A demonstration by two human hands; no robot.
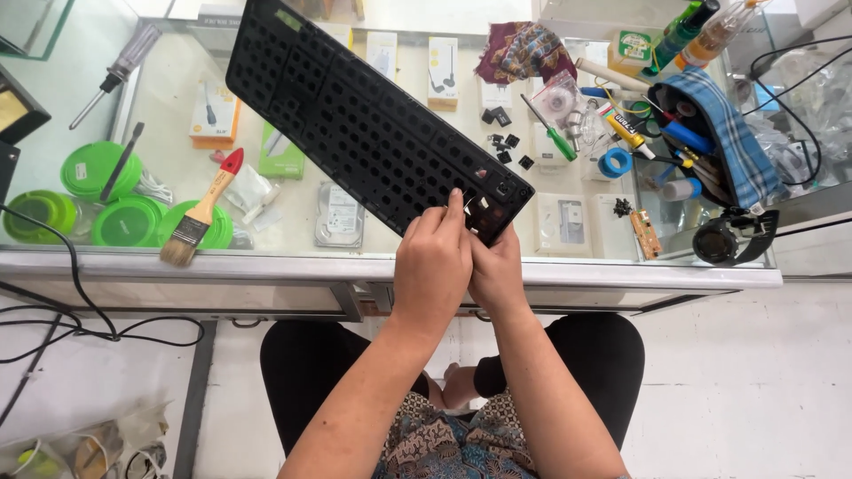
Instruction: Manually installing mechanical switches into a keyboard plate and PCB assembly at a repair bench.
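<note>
Hands meet at the near corner of a black keyboard frame (373, 124), which lies slantwise on the glass counter (568, 266), its far end up toward the top of the view and its near end just over the counter's front edge. Most of its keys are off, so rows of empty sockets show. The left hand (433, 262) is closed in a pinch, its fingertips (454, 206) pressed on the frame's near corner beside a few keys that remain there. The right hand (497, 270) lies just beside and partly under the left — its fingers curl around the frame's lower edge, gripping it, though what the fingertips do is hidden.

A handful of loose black keycaps (504, 142) lies on the glass just right of the frame. Beyond them rest a green-handled screwdriver (552, 131), a roll of blue tape (614, 162) and a blue checked pouch (723, 133) full of tools. A patterned cloth (524, 49) sits near the back.

On the left side of the counter a paintbrush (202, 211) with a red-tipped wooden handle lies at an angle — its bristles point toward the front edge. Green round containers (106, 168) show under the glass there, and a larger screwdriver (115, 73) lies at the far left. Small boxed goods (442, 71) sit inside the case beneath the frame.
</note>
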